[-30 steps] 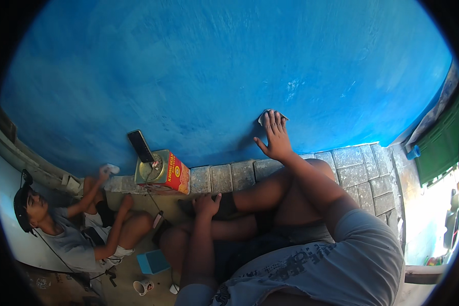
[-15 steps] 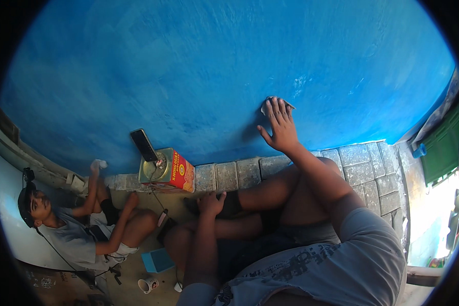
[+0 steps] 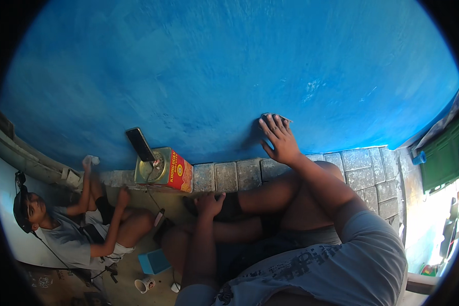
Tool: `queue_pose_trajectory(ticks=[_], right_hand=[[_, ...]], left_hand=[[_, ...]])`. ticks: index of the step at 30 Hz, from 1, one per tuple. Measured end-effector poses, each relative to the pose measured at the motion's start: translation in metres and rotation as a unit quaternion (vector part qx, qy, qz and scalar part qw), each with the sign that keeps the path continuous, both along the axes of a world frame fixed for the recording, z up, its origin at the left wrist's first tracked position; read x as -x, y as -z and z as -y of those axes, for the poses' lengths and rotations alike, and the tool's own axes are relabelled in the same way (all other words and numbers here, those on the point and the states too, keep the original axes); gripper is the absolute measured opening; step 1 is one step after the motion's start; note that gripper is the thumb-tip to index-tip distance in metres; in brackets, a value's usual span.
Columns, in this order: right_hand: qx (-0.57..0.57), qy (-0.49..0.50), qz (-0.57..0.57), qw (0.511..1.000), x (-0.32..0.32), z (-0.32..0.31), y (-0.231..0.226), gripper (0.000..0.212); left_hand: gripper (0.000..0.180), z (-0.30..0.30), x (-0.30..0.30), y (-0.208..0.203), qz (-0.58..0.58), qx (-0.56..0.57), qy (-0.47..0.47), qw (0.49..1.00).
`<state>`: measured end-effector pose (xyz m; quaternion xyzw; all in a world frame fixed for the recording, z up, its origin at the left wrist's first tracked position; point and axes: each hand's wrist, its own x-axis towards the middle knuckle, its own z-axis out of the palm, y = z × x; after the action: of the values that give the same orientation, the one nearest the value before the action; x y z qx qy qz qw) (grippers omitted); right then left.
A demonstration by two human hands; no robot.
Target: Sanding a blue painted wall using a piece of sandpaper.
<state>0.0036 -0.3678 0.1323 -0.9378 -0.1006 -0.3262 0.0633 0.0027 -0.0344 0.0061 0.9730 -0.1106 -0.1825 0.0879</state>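
Observation:
On the blue wall (image 3: 199,66), my right hand (image 3: 283,140) lies with fingers stretched over a thin greyish piece of sandpaper (image 3: 286,120), pressing it to the surface. Only the paper's edges show past the fingertips. Pale scuffs mark the paint above and to the right of it. My left hand (image 3: 209,205) rests low by my crossed legs, next to a dark sock, its thumb apart and nothing visible in it. Its other fingers are partly hidden.
A square red and yellow tin (image 3: 180,172) stands by the wall, a phone (image 3: 139,145) propped on it. At left sits a co-worker (image 3: 69,237), one hand by the wall with a whitish piece (image 3: 94,160). A blue box (image 3: 154,262) and a cup (image 3: 145,285) are beside me.
My right hand has slid down and slightly left along the wall with the sandpaper. My left hand stays in place. The whole view has shifted a little.

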Motion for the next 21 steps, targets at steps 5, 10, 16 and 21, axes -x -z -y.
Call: queue_pose_trajectory(ticks=[5, 10, 16, 21], right_hand=[[0.044, 0.011, 0.009, 0.999, -0.006, 0.006, 0.006, 0.062], [0.038, 0.013, 0.053, 0.998, -0.01, 0.004, 0.011, 0.061], [0.019, -0.002, 0.051, 0.999, -0.009, 0.003, 0.011, 0.064], [0.016, -0.001, 0.048, 0.999, -0.008, 0.0, 0.01, 0.064]], left_hand=[[0.072, 0.003, -0.003, -0.003, -0.007, 0.009, 0.007, 1.0], [0.071, 0.001, -0.006, 0.002, -0.009, -0.018, 0.006, 1.0], [0.073, 0.001, -0.005, -0.003, -0.036, 0.006, 0.005, 0.999], [0.071, -0.001, -0.004, -0.002, -0.027, 0.008, 0.01, 1.0]])
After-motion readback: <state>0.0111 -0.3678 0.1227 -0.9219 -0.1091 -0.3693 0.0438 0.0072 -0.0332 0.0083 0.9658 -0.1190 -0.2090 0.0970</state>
